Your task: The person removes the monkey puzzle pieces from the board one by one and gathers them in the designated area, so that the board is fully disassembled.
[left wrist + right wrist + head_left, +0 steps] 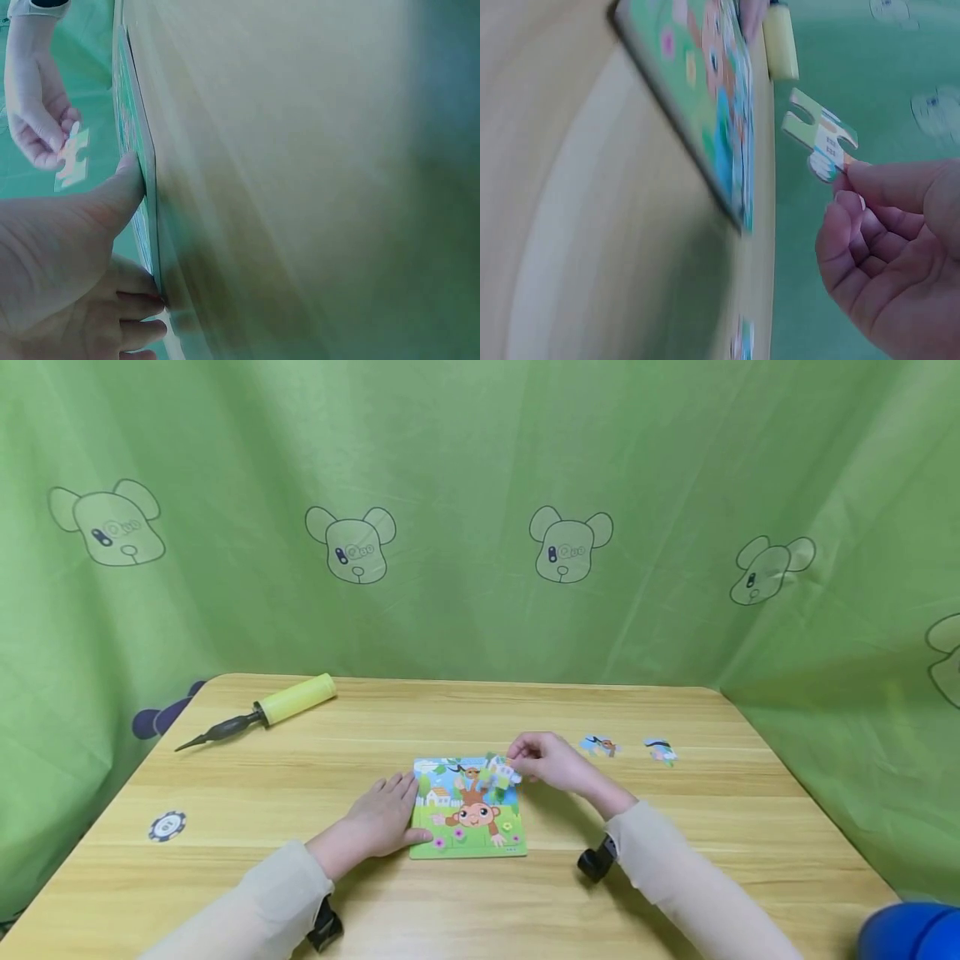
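A square jigsaw puzzle (468, 850) with a monkey picture lies on the table in front of me. My left hand (381, 818) rests at its left side, fingers fairly straight along the edge and thumb over the lower left corner. Between thumb and forefinger, my right hand (553, 762) pinches a jigsaw piece (821, 139) showing a white house and green ground. In the head view this piece overlaps the puzzle's upper right part; the right wrist view shows it raised off the puzzle. Two loose pieces, one (600, 745) nearer and another (661, 751) farther right, lie beyond my right hand.
A yellow hand pump (300, 700) with a black nozzle lies at the table's back left. Toward the left edge is a poker chip (167, 826). A blue rounded object (911, 931) shows at the lower right corner. Green curtain (465, 610) hangs behind the table.
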Action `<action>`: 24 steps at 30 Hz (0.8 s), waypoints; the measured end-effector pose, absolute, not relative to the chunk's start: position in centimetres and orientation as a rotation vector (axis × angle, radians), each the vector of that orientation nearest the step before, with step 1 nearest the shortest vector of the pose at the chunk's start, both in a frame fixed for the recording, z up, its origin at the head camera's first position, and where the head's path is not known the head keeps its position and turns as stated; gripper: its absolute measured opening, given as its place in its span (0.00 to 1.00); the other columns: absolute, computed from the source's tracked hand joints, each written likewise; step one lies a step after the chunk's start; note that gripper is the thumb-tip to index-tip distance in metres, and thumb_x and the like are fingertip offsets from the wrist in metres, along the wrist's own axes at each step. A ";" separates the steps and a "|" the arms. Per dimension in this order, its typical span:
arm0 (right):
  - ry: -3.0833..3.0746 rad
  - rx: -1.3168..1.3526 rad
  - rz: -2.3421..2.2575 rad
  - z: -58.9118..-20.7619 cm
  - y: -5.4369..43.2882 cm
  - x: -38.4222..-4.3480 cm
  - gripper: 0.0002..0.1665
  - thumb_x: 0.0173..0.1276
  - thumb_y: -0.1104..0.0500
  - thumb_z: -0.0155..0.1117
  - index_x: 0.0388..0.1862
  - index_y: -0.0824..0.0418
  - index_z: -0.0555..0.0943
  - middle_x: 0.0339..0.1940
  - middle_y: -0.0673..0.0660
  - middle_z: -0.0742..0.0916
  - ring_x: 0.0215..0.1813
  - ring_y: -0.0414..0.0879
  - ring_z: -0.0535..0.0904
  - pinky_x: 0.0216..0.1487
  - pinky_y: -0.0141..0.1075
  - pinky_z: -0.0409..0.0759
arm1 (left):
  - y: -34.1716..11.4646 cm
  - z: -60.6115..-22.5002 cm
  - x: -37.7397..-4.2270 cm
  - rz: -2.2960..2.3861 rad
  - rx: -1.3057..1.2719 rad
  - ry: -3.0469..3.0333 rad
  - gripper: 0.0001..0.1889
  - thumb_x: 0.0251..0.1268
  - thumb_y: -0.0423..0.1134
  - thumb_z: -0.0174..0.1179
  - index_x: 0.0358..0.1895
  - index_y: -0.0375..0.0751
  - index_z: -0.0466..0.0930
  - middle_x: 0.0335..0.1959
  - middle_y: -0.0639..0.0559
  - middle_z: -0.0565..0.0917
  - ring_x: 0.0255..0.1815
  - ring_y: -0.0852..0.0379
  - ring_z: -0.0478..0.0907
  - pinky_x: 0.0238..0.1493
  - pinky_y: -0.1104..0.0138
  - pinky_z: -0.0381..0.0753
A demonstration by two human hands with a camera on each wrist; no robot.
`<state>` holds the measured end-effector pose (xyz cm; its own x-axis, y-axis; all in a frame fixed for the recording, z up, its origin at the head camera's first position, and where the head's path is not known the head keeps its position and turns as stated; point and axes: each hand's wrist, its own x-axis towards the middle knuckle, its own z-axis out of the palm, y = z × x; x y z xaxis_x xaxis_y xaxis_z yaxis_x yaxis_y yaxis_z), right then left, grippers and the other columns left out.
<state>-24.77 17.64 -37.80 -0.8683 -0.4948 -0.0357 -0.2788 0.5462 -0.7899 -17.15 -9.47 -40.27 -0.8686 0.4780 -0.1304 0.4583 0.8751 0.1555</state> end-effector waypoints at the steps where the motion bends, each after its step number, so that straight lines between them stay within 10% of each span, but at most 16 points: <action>1: 2.545 -0.642 -1.218 -37.8 18.3 -24.8 0.04 0.64 0.65 0.59 0.36 0.66 0.78 0.28 0.56 0.79 0.30 0.51 0.75 0.32 0.45 0.79 | -9.5 -40.3 -17.2 0.181 0.725 2.883 0.42 0.61 0.58 0.54 0.65 0.24 0.58 0.67 0.34 0.59 0.68 0.40 0.54 0.67 0.52 0.52; 24: 2.551 -0.526 -1.054 -40.2 25.8 -26.9 0.08 0.66 0.66 0.57 0.29 0.66 0.81 0.18 0.53 0.77 0.21 0.43 0.69 0.21 0.30 0.70 | -9.4 -40.6 -17.4 0.147 0.713 2.871 0.43 0.61 0.60 0.52 0.66 0.25 0.58 0.68 0.35 0.58 0.68 0.41 0.53 0.67 0.52 0.52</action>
